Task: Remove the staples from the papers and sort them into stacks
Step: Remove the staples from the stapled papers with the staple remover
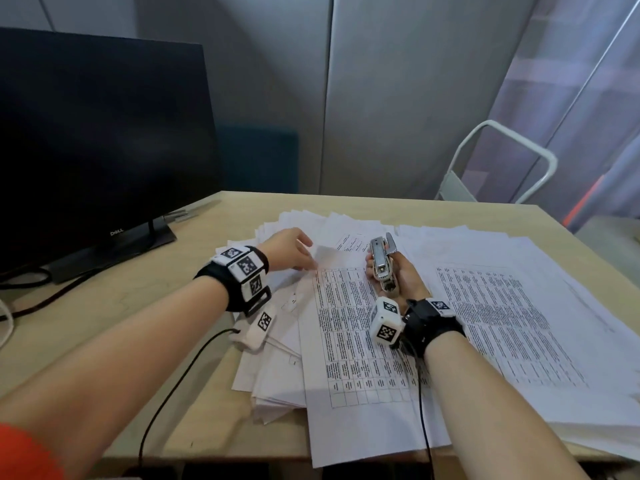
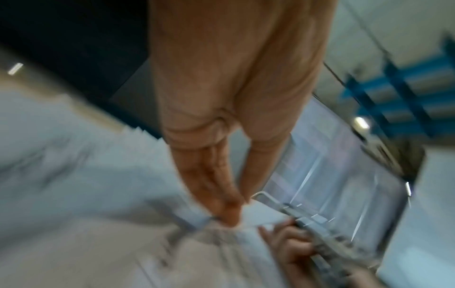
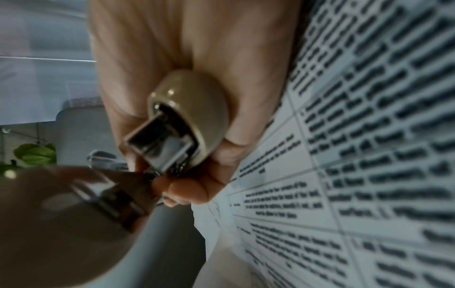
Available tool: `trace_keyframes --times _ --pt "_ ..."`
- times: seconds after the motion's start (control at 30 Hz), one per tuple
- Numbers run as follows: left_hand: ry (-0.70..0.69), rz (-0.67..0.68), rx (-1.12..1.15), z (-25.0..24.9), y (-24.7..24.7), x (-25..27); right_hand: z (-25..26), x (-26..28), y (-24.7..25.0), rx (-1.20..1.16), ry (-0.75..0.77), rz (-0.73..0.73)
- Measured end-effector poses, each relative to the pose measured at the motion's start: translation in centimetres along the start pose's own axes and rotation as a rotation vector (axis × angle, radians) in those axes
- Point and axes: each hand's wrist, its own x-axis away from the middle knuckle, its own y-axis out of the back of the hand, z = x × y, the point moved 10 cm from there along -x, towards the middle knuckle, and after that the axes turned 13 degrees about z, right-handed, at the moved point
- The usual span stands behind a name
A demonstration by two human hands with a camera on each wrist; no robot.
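Head view: right hand (image 1: 406, 279) round stapler (image 1: 381, 259), left hand's (image 1: 289, 250) pinch on papers (image 1: 346, 344)

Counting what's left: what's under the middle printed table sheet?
Under the table sheet, loose white sheets stick out leftward on the desk. Anything directly beneath is covered.

I see a black screen (image 1: 97, 133) standing at the far left corner of the tan table (image 1: 104, 327). Black cords (image 1: 48, 277) lie by the table's left edge. A white metal frame (image 1: 454, 187) stands past the far right corner. The right wrist view shows a green plant (image 3: 34, 154).
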Motion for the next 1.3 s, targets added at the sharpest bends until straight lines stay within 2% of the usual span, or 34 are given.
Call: trace_keyframes --times 0.07,0.1,0.2,0.27,0.33,0.4,0.5,0.57,0.6,0.67,0.7,0.73,0.77,0.83,0.87,0.93,0.97,1.07,1.13,1.3 --pt "0.065 0.126 0.185 1.0 -2.6 1.2 0.0 0.1 0.1 0.066 0.008 -0.033" --pt "0.111 0.147 0.167 1.5 -3.2 1.5 0.1 0.2 0.2 0.088 0.017 -0.056" --pt "0.199 0.055 -0.222 1.8 -2.4 2.0 0.4 0.6 -0.2 0.18 0.073 -0.129" --pt "0.206 0.012 -0.308 1.4 -2.2 2.3 0.9 0.8 -0.5 0.318 0.095 -0.138" --pt "0.149 -0.018 -0.184 1.2 -2.1 2.3 1.9 1.7 -0.5 0.494 0.108 -0.182" --pt "0.053 -0.143 -0.041 0.5 -0.4 2.8 4.0 3.0 -0.5 0.636 0.174 -0.21" --pt "-0.045 -0.241 0.274 0.5 2.4 3.1 7.1 4.2 -1.2 0.765 0.25 -0.151" --pt "-0.099 -0.27 0.46 0.4 3.9 3.1 8.1 4.5 -1.4 0.846 0.21 -0.104" --pt "-0.114 -0.292 0.536 0.2 4.4 3.0 7.8 4.2 -1.2 0.869 0.135 -0.049" --pt "-0.12 -0.342 0.631 0.2 4.9 2.3 6.4 4.1 -1.9 0.855 0.012 0.042" --pt "-0.125 -0.373 0.64 0.2 4.8 1.8 6.2 4.1 -2.3 0.862 0.011 0.052" --pt "-0.123 -0.403 0.615 0.2 4.7 1.4 6.5 4.3 -2.9 0.866 0.048 0.026" --pt "-0.099 -0.428 0.549 0.3 4.6 0.9 7.7 4.3 -2.8 0.899 0.119 -0.059" --pt "0.025 -0.371 0.269 0.6 3.3 -0.1 11.1 4.8 -2.8 1.082 0.23 -0.251" --pt "0.114 -0.281 0.046 0.7 2.0 -0.6 12.7 5.1 -2.6 1.192 0.238 -0.324" --pt "0.236 -0.122 -0.36 1.0 -0.8 -1.1 15.6 5.6 -1.2 1.403 0.155 -0.454" --pt "0.26 -0.095 -0.454 1.1 -1.7 -1.3 17.0 6.1 0.1 1.473 0.091 -0.518" --pt "0.276 -0.1 -0.475 1.1 -2.4 -1.7 20.6 7.7 3.3 1.593 0.005 -0.697" --pt "0.273 -0.091 -0.42 1.1 -2.3 -1.9 21.9 8.7 4.8 1.675 -0.07 -0.761" --pt "0.31 -0.146 -0.32 2.3 -1.1 -1.5 21.7 10.5 7.2 1.937 -0.408 -0.872"
